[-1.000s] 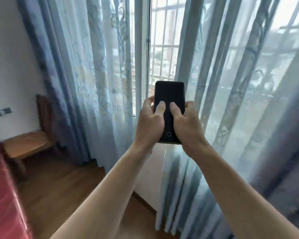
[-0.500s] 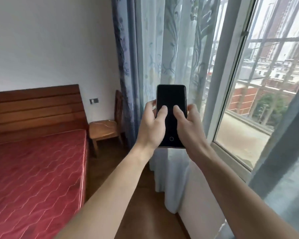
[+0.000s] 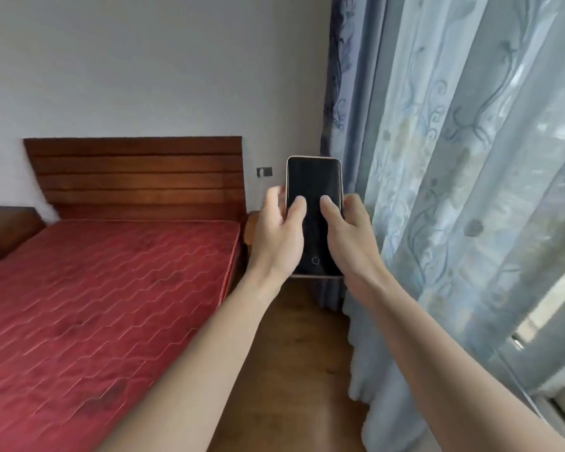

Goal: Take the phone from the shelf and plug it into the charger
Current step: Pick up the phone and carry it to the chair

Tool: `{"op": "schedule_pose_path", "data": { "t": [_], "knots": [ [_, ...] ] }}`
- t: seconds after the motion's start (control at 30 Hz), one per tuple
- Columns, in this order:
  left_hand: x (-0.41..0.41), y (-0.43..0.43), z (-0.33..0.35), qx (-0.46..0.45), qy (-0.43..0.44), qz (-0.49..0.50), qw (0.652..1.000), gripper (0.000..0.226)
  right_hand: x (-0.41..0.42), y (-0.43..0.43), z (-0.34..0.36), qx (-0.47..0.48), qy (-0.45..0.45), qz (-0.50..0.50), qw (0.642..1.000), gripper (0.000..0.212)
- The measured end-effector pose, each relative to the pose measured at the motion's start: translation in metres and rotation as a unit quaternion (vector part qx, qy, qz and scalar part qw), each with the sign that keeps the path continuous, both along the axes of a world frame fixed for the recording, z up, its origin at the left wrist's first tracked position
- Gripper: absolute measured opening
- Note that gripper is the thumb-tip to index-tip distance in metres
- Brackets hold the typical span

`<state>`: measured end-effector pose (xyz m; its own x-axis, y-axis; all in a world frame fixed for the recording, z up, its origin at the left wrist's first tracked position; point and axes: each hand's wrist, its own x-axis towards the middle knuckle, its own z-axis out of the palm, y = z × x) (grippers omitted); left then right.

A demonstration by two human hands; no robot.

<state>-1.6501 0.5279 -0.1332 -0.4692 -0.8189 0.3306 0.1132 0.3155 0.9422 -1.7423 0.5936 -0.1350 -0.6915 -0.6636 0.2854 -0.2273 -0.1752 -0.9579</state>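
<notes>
Carrying the phone (image 3: pixel 313 190) upright at chest height, screen dark and facing back, so the port end at the bottom is staying reachable. Left hand (image 3: pixel 279 238) and right hand (image 3: pixel 351 241) both gripping it by the side edges, thumbs resting on the glass for steadiness. Probably heading toward the wall socket (image 3: pixel 264 171) beside the headboard (image 3: pixel 137 177), near the bed (image 3: pixel 105 288); no charger showing yet.

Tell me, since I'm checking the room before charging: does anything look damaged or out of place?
Nothing stands out. Both hands, left hand and right hand, hold the phone upright, screen dark and uncracked; the bare red mattress lies flat.
</notes>
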Motion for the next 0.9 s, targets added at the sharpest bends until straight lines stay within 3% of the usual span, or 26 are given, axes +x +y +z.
{"op": "schedule_pose_path", "data": {
  "t": [0.1, 0.23, 0.53, 0.7, 0.9],
  "knots": [
    [-0.017, -0.056, 0.004, -0.016, -0.003, 0.011, 1.0, 0.015, -0.021, -0.054, 0.007, -0.004, -0.005, 0.018, 1.0, 0.018],
    [-0.045, -0.129, 0.024, -0.019, -0.032, 0.005, 0.999, 0.035, -0.048, -0.123, 0.021, 0.003, -0.032, 0.019, 0.999, 0.015],
    [-0.122, -0.274, 0.016, -0.038, 0.008, 0.008, 0.999, 0.023, -0.121, -0.26, 0.021, -0.008, -0.02, 0.027, 0.999, 0.015],
    [-0.175, -0.345, 0.007, -0.073, 0.011, 0.015, 0.997, 0.042, -0.174, -0.334, 0.013, -0.02, -0.007, 0.035, 0.999, 0.017],
    [-0.252, -0.427, 0.016, -0.078, 0.032, 0.059, 0.995, 0.045, -0.251, -0.427, 0.021, -0.039, -0.029, 0.056, 0.997, 0.018]
  ]
}}
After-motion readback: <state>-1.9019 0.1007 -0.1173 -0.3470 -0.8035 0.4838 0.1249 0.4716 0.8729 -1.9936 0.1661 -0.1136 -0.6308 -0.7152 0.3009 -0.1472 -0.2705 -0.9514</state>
